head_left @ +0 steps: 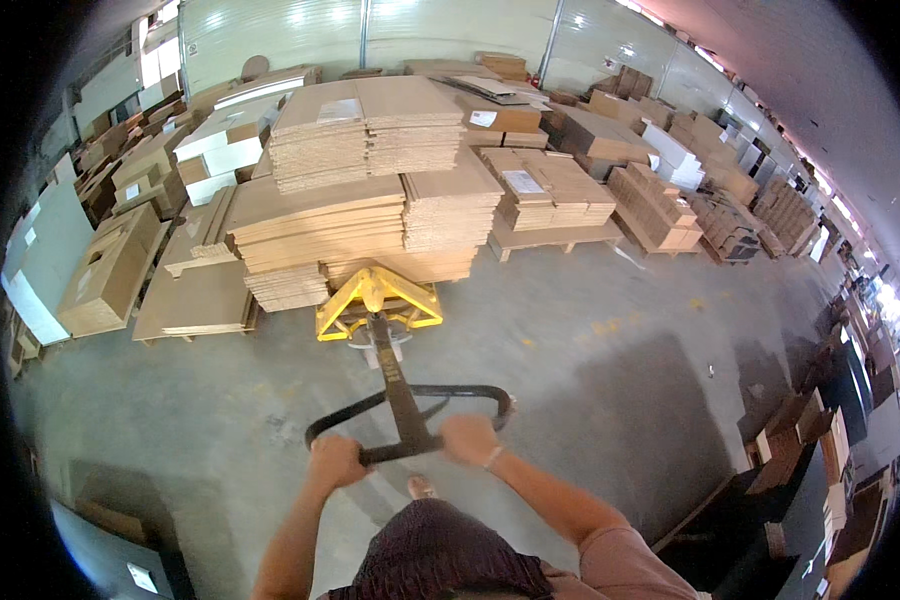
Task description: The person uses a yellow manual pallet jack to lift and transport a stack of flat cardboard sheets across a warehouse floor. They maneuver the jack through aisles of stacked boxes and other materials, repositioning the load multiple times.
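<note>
Both my hands grip the black loop handle [395, 452] of a yellow pallet jack [373, 290]. My left hand [337, 462] is wrapped round the handle's near left corner, and my right hand [469, 440] closes on its near right part. The dark shaft runs forward from the handle to the yellow frame. Just beyond that frame rises a tall load of flat cardboard sheets [317, 222], piled in several uneven stacks. The jack's forks are hidden beneath the load.
Pallets of brown cartons [553, 190] line the far side, before a pale wall [460, 30]. At left, a large white panel [45, 265] leans beside a long carton [110, 272]. Flat boards [195, 300] lie low, left of the load. Dark panels and cardboard [800, 450] stand at right.
</note>
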A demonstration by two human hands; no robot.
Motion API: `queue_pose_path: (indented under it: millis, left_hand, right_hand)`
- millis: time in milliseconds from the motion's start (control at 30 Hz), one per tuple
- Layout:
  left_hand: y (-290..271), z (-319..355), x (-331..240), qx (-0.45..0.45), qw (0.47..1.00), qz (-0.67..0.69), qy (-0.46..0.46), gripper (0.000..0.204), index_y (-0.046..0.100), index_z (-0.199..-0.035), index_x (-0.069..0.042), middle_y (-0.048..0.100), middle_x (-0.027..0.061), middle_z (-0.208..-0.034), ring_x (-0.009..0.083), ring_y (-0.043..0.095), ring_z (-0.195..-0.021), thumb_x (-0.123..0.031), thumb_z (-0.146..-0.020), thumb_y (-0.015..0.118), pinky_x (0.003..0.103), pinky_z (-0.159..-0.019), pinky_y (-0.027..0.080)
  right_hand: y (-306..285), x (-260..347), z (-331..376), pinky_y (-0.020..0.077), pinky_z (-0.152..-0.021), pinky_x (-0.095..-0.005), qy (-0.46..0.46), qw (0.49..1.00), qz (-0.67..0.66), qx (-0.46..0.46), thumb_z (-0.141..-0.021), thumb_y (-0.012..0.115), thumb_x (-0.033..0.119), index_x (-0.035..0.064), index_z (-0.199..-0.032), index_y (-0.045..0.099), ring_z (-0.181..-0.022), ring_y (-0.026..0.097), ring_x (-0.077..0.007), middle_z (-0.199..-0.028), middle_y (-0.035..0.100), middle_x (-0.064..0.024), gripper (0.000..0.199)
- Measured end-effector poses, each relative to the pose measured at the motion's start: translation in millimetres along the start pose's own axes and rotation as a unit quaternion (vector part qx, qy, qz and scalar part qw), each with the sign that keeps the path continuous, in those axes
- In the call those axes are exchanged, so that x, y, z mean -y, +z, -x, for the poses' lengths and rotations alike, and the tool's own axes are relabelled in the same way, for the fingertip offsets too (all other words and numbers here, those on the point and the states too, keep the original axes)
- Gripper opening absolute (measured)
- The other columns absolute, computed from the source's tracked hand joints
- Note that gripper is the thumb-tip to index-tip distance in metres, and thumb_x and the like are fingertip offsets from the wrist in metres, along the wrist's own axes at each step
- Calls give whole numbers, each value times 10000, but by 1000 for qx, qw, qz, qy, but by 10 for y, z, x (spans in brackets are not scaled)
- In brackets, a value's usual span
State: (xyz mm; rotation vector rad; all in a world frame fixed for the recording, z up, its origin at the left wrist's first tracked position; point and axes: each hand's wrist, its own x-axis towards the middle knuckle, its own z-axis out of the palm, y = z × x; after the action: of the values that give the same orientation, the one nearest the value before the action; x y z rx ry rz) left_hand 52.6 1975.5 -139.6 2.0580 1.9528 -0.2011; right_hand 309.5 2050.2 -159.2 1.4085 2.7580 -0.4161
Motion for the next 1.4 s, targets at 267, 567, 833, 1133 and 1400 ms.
queue_pose_path:
  millis: [267,567,833,1133,1400]
  left_hand:
    - [509,73,156,-31,997,-57,-50,329,752,-897,-125,702,130,-815,319,681,-822,-408,-731,727,437,-753,532]
    - [413,529,-61,39,999,11,0,321,734,-821,-135,684,133,-757,341,671,-770,-443,-749,675,475,-694,517]
    - [398,664,-62,50,998,24,2,300,732,-804,-124,677,137,-741,334,671,-753,-416,-749,696,467,-700,508]
    - [714,833,-202,-35,998,36,30,312,709,-766,-73,653,165,-695,370,651,-708,-384,-733,707,463,-658,496]
    - [789,1132,-373,-53,996,66,-43,259,706,-769,12,630,192,-648,338,653,-662,-173,-629,822,425,-660,500]
  right_hand:
    - [176,291,280,524,-724,-488,30,999,-4,-19,-759,641,178,45,-844,717,-844,676,-373,-820,681,-199,175]
    - [379,208,488,536,-624,-470,-52,998,-38,24,-693,693,201,28,-734,703,-740,688,-357,-733,677,-191,179]
    - [87,363,620,542,-635,-449,-48,997,-10,62,-706,736,255,110,-859,716,-742,691,-333,-769,694,-137,212]
    - [550,301,952,503,-653,-504,-13,996,-79,40,-750,635,192,45,-826,690,-769,663,-383,-780,664,-196,174]
    - [702,531,1173,506,-572,-383,35,998,-21,-55,-714,695,160,92,-770,723,-717,698,-250,-751,704,-73,92]
